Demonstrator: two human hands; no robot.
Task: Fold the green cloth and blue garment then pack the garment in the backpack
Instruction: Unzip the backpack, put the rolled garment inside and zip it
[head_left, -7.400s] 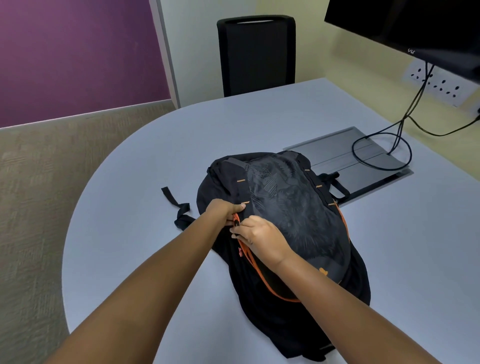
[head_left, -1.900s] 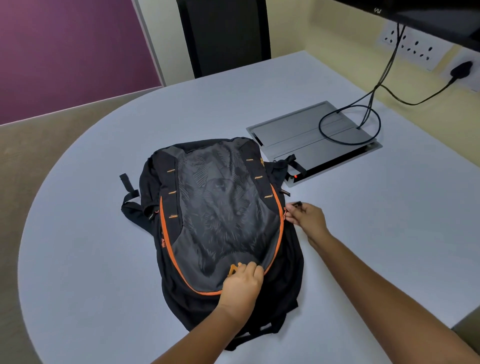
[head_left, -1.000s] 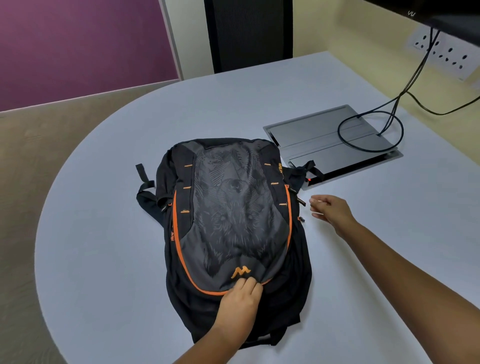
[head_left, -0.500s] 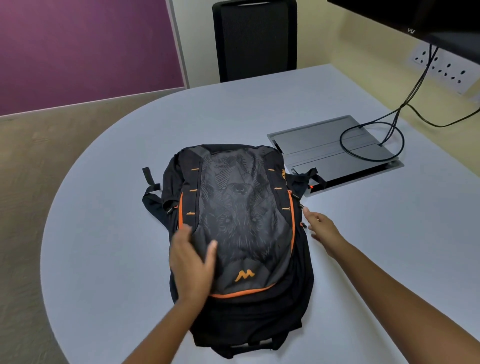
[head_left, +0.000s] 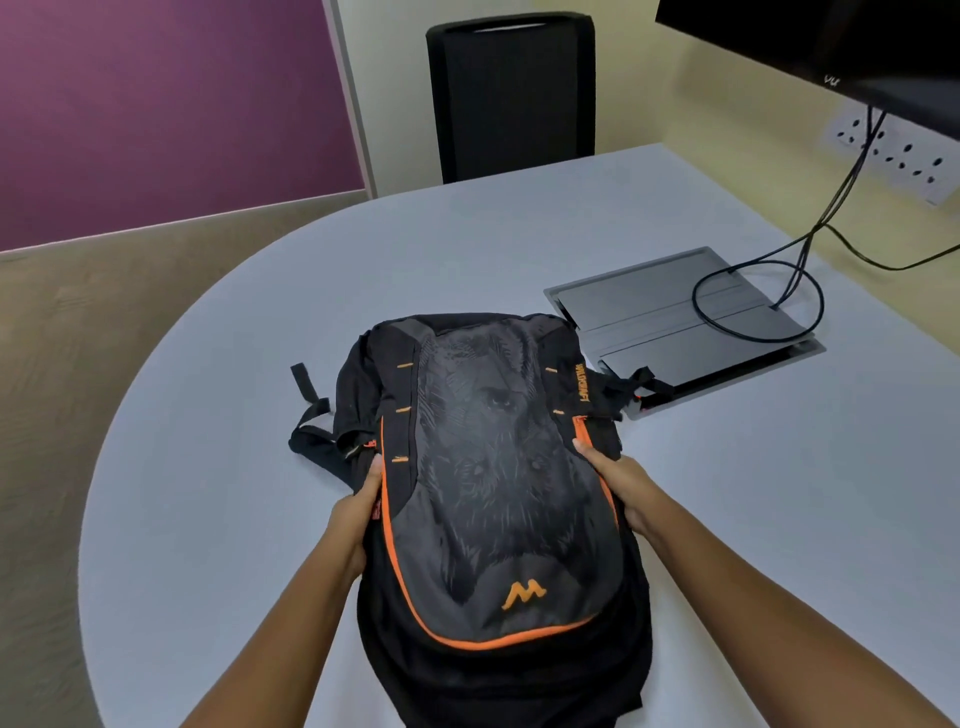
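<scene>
— Two hands on it! The left hand (head_left: 358, 512) clasps the backpack's (head_left: 498, 499) left side, the right hand (head_left: 621, 480) its right.

— Where's it lying?

— Flat, mid-surface (head_left: 249, 395), bottom toward the near edge, orange zip closed, each grip curled round fabric.

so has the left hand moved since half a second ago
Yes. The left hand has slid off the backpack's grey front panel to its left edge, away from the orange logo, and now holds that side.
</scene>
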